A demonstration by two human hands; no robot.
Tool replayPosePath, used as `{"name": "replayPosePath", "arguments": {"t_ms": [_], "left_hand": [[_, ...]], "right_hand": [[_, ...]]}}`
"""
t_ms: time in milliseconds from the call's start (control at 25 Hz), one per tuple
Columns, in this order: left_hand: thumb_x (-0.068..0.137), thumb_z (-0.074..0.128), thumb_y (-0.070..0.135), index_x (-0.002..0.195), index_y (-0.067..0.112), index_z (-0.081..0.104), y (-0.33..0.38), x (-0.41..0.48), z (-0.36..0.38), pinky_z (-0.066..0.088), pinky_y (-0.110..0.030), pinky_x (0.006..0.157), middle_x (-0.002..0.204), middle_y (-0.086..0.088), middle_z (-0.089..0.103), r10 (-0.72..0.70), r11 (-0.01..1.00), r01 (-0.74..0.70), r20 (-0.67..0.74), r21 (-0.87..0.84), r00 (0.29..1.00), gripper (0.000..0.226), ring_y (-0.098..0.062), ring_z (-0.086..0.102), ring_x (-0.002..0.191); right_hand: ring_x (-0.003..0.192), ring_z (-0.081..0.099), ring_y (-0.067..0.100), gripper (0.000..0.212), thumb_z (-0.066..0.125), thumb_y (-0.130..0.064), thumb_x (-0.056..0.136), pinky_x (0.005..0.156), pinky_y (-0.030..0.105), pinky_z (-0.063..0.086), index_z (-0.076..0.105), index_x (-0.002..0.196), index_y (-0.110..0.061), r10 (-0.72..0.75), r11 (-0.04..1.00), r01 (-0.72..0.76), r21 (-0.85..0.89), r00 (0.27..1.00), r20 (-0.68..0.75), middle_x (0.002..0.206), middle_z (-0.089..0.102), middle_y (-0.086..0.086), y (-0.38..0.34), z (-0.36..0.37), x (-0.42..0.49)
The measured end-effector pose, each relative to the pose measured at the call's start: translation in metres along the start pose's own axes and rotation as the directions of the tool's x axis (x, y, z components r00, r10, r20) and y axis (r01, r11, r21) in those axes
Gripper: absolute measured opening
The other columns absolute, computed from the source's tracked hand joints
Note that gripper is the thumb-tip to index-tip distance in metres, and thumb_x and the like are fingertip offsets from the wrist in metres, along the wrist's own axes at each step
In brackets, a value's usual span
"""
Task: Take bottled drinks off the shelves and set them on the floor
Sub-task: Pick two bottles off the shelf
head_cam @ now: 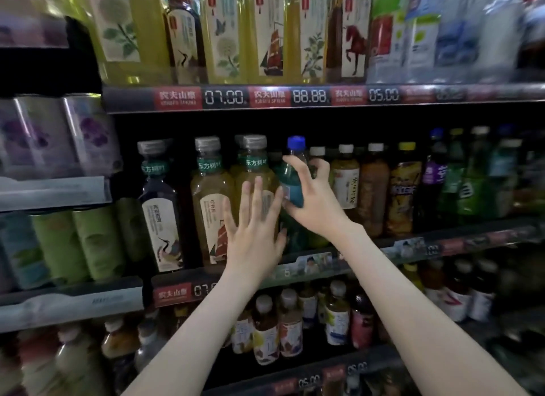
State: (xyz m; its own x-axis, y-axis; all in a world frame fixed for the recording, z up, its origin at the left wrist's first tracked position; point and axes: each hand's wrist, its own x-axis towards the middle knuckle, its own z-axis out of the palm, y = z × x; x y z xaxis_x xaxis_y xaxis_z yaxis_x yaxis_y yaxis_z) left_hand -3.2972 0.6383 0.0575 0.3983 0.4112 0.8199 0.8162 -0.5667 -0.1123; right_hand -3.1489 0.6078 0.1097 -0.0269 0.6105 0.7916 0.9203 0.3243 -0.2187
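Note:
My right hand (pixel 312 195) grips a green bottle with a blue cap (pixel 292 186) at the middle shelf, thumb on its left side and fingers curled behind its neck. The bottle stands upright among the other drinks. My left hand (pixel 253 230) is spread flat with straight fingers just left of that bottle, in front of a yellow tea bottle with a ship label (pixel 256 186). I cannot tell whether its fingertips touch either bottle. The floor is out of view.
The middle shelf rail (pixel 383 251) carries tea bottles (pixel 159 207) on the left and juice and soda bottles (pixel 404 189) on the right. Tall bottles fill the upper shelf (pixel 265 97). Small bottles (pixel 292 322) stand on the shelf below. Cans (pixel 59 242) fill the left unit.

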Motion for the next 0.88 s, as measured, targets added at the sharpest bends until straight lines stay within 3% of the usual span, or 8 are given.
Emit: {"name": "replayPosePath", "arguments": {"t_ms": [160, 280, 400, 520, 600, 720, 800, 880], "left_hand": [[0.083, 0.039, 0.047, 0.149, 0.008, 0.017, 0.011, -0.005, -0.005, -0.005, -0.056, 0.113, 0.154, -0.01, 0.028, -0.024, 0.995, 0.023, -0.01, -0.098, 1.0, 0.08, -0.028, 0.007, 0.145], [0.08, 0.037, 0.035, 0.141, -0.006, 0.027, 0.026, 0.004, -0.01, 0.022, -0.057, 0.11, 0.141, -0.02, 0.044, -0.013, 0.932, -0.006, -0.051, -0.362, 0.999, 0.074, -0.029, 0.026, 0.138], [0.084, 0.051, 0.025, 0.135, -0.005, 0.032, 0.037, 0.016, -0.025, 0.051, -0.038, 0.085, 0.121, -0.016, 0.054, -0.016, 0.809, -0.056, -0.118, -0.585, 0.993, 0.063, -0.027, 0.059, 0.102], [0.075, 0.075, 0.029, 0.136, 0.011, 0.025, 0.051, 0.016, -0.051, 0.049, -0.009, 0.065, 0.107, 0.015, 0.05, -0.076, 0.651, 0.028, -0.028, -0.759, 0.997, 0.08, -0.001, 0.057, 0.086], [0.071, 0.077, 0.033, 0.137, 0.017, 0.028, 0.063, 0.007, -0.059, 0.048, -0.005, 0.071, 0.107, 0.022, 0.048, -0.15, 0.604, 0.151, 0.075, -0.783, 0.986, 0.084, 0.007, 0.055, 0.09], [0.072, 0.079, 0.031, 0.138, 0.019, 0.029, 0.075, -0.005, -0.055, 0.045, -0.002, 0.077, 0.112, 0.018, 0.051, -0.237, 0.595, 0.27, 0.156, -0.757, 0.959, 0.084, 0.003, 0.055, 0.099], [0.072, 0.079, 0.033, 0.141, 0.018, 0.028, 0.075, -0.008, -0.051, 0.048, -0.01, 0.084, 0.118, 0.012, 0.055, -0.305, 0.616, 0.335, 0.177, -0.712, 0.936, 0.087, -0.003, 0.056, 0.107], [0.071, 0.078, 0.035, 0.143, 0.024, 0.024, 0.073, -0.011, -0.05, 0.051, -0.023, 0.089, 0.122, 0.008, 0.056, -0.381, 0.626, 0.396, 0.18, -0.671, 0.907, 0.091, -0.008, 0.058, 0.109]], "right_hand": [[0.118, 0.039, 0.026, 0.076, 0.077, -0.007, 0.076, 0.091, 0.031, 0.051, 0.03, 0.131, -0.032, -0.161, 0.986, 0.165, 0.001, 0.969, -0.189, 0.131, 0.019, 0.003, -0.006, -0.002, -0.033], [0.12, 0.038, 0.023, 0.077, 0.08, 0.003, 0.07, 0.091, 0.035, 0.054, 0.037, 0.128, -0.026, -0.253, 0.965, 0.262, -0.006, 0.927, -0.276, 0.133, 0.022, 0.006, -0.011, -0.004, -0.053], [0.123, 0.04, 0.02, 0.075, 0.078, 0.003, 0.073, 0.095, 0.033, 0.051, 0.038, 0.13, -0.025, -0.308, 0.945, 0.327, 0.018, 0.904, -0.296, 0.134, 0.025, 0.007, -0.017, -0.029, -0.054], [0.123, 0.05, 0.016, 0.054, 0.063, -0.014, 0.09, 0.091, 0.036, 0.054, 0.031, 0.132, -0.027, -0.325, 0.859, 0.401, 0.319, 0.908, -0.265, 0.139, 0.03, 0.016, -0.01, -0.071, -0.046], [0.125, 0.049, 0.011, 0.047, 0.05, -0.03, 0.097, 0.097, 0.036, 0.05, 0.026, 0.137, -0.034, -0.158, 0.816, 0.253, 0.52, 0.962, -0.222, 0.143, 0.032, 0.009, 0.008, -0.088, -0.039], [0.143, 0.018, 0.018, 0.064, 0.048, -0.033, 0.098, 0.115, 0.043, 0.028, 0.012, 0.15, -0.036, 0.055, 0.98, -0.053, 0.191, 0.998, -0.004, 0.155, 0.022, -0.001, 0.046, -0.077, -0.022], [0.144, 0.005, 0.025, 0.075, 0.049, -0.04, 0.096, 0.115, 0.047, 0.014, -0.001, 0.151, -0.038, 0.123, 0.985, -0.109, -0.137, 0.987, 0.101, 0.159, 0.01, 0.008, 0.057, -0.055, -0.009], [0.146, -0.003, 0.029, 0.076, 0.046, -0.046, 0.095, 0.115, 0.05, 0.004, -0.007, 0.15, -0.04, 0.132, 0.964, -0.087, -0.251, 0.977, 0.166, 0.16, 0.0, 0.014, 0.059, -0.034, 0.005]]}}
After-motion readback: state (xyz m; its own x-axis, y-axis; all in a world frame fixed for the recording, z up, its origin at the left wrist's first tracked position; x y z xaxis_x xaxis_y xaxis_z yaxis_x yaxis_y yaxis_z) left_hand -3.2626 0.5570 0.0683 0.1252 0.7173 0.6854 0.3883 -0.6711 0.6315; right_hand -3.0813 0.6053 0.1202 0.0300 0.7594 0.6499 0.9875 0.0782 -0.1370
